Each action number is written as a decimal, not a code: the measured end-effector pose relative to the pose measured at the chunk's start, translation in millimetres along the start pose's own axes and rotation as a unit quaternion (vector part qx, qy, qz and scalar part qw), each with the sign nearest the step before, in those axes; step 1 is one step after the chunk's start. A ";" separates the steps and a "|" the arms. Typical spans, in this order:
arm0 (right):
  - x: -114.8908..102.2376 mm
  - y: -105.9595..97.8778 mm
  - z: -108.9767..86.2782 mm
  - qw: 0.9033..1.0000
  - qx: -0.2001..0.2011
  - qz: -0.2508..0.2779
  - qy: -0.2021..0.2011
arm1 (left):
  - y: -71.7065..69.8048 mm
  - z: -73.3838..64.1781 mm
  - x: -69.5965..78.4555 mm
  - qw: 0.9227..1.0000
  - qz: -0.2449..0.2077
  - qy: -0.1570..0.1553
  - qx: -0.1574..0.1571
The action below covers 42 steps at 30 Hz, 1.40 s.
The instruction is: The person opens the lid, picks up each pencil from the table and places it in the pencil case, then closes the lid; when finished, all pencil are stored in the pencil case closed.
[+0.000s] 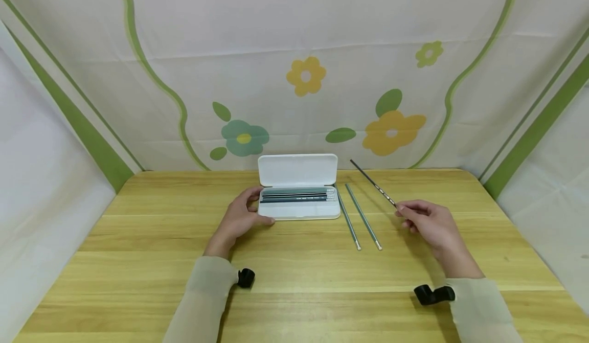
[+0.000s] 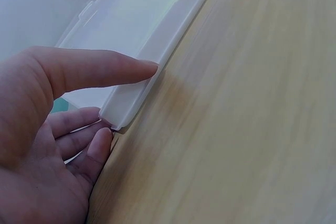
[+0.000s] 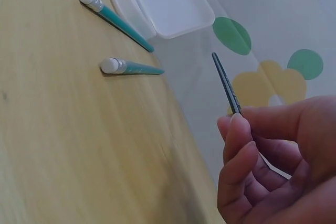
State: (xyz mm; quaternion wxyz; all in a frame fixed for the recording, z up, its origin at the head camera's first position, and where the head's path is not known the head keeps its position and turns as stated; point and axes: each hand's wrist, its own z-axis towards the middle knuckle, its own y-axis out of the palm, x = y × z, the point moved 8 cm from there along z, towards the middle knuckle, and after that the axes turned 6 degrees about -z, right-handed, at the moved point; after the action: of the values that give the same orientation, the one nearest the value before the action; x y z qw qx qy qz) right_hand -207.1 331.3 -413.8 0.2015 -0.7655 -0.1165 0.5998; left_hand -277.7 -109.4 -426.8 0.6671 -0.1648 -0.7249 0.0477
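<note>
A white pencil case (image 1: 299,210) stands on the table with its lid (image 1: 297,169) raised and several pencils (image 1: 294,196) lying inside. My left hand (image 1: 239,218) grips its left end; in the left wrist view the thumb (image 2: 110,68) rests along the front wall and the other fingers touch the corner. A dark pencil (image 1: 372,183) is pinched between the thumb and fingers of my right hand (image 1: 429,224), off the table and slanting up to the left. Two green pencils with white erasers, a nearer one (image 1: 363,216) and one against the case (image 1: 348,220), lie between case and right hand.
The wooden table (image 1: 322,302) ends at the back against a white cloth (image 1: 257,67) printed with flowers and leaves. More cloth hangs along the left and right sides. Black wrist devices (image 1: 246,278) sit at both sleeves.
</note>
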 end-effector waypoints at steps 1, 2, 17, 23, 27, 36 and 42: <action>-0.6 0.2 -0.1 1.000 0.000 0.001 -0.001 | -0.2 -0.1 -0.1 1.000 0.000 0.000 0.000; -1.3 0.3 -0.4 1.000 0.000 0.001 -0.002 | -0.4 -0.2 -0.2 1.000 0.000 0.001 0.001; -26.1 10.1 0.3 0.998 -0.010 -0.008 -0.054 | 1.7 -1.8 -2.1 1.000 -0.006 -0.001 0.005; -41.7 18.7 0.6 0.996 -0.020 -0.027 -0.081 | -0.1 -3.0 -2.6 1.000 -0.006 0.000 0.005; -57.2 22.3 0.9 0.992 -0.022 -0.072 -0.100 | -0.9 -3.8 -1.6 1.000 -0.006 -0.002 0.008; -89.6 34.8 10.8 0.980 -0.029 -0.147 -0.133 | -0.2 -4.7 1.4 1.000 -0.013 0.000 0.006; -108.0 54.5 24.2 0.963 -0.038 -0.190 -0.188 | 0.6 -4.7 2.8 1.000 -0.016 -0.002 0.011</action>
State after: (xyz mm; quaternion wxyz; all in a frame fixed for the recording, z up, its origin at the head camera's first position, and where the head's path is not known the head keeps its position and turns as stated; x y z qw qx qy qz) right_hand -261.3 241.4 -349.0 0.2574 -0.6101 -0.3179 0.6786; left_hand -273.2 -108.7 -423.8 0.6682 -0.1463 -0.7280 0.0453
